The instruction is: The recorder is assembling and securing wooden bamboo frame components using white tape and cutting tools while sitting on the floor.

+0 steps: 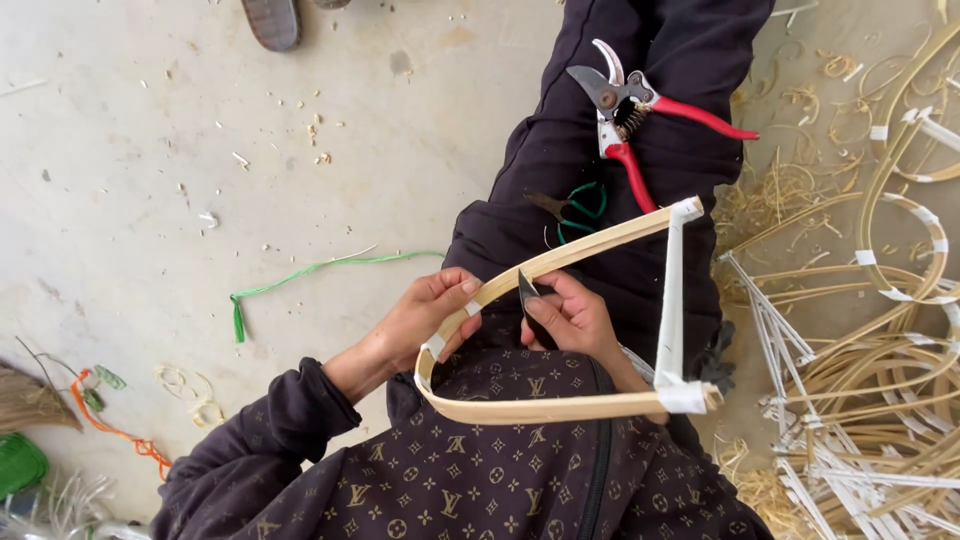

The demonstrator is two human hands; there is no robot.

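**Blade meets bent cane on a worker's lap**

A seated person's left hand (425, 315) grips the curved end of a bent cane frame (560, 330), fingers wrapped round the strip near a white tape band. The right hand (575, 320) is closed on a small dark blade (527, 290), its tip set against the inner edge of the upper strip, just beside the left thumb. The frame lies across the lap, its two arms joined at the right by a white-wrapped bar (670, 300). Farther along the legs rest red-handled pruners (630, 125), jaws apart, and nearer, green-handled scissors (575, 212). A green cord (320, 270) trails over the concrete floor (150, 150) to the left; a heap of taped cane hoops (880, 300) and shavings fills the right side.

With the blade working so near the left thumb, a slip along the smooth cane could nick it. The pruners, lying loose on the sloping legs, could slide off if the legs shift.
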